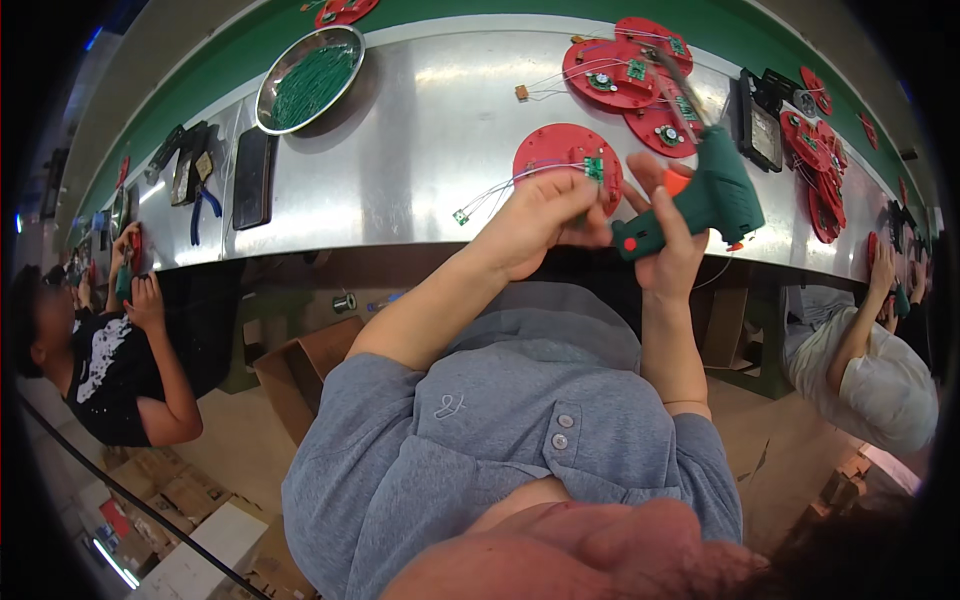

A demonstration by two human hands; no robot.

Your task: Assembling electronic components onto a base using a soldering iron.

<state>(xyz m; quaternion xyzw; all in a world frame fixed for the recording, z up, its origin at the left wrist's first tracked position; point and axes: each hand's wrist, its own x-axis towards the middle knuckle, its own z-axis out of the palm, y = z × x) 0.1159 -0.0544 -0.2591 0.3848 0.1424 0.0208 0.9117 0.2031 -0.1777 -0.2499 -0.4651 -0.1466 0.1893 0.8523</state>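
My right hand (668,250) is wrapped round a green pistol-shaped soldering gun (725,185) with an orange trigger. Its metal barrel points up and away, over the stacked red discs (610,78) at the back. My left hand (550,215) is closed in a pinch at the near edge of a single red disc (545,145). What its fingertips hold, if anything, is hidden. This disc lies on the metal bench and carries a small green circuit board (594,168). Thin wires run leftward from it to a little connector board (461,216).
On the metal bench (400,150) are a steel bowl (345,95) of thin green pieces, a dark phone (253,178) and blue-handled pliers (207,200). A black tray (760,125) and more red discs (825,190) lie right. People work at both sides.
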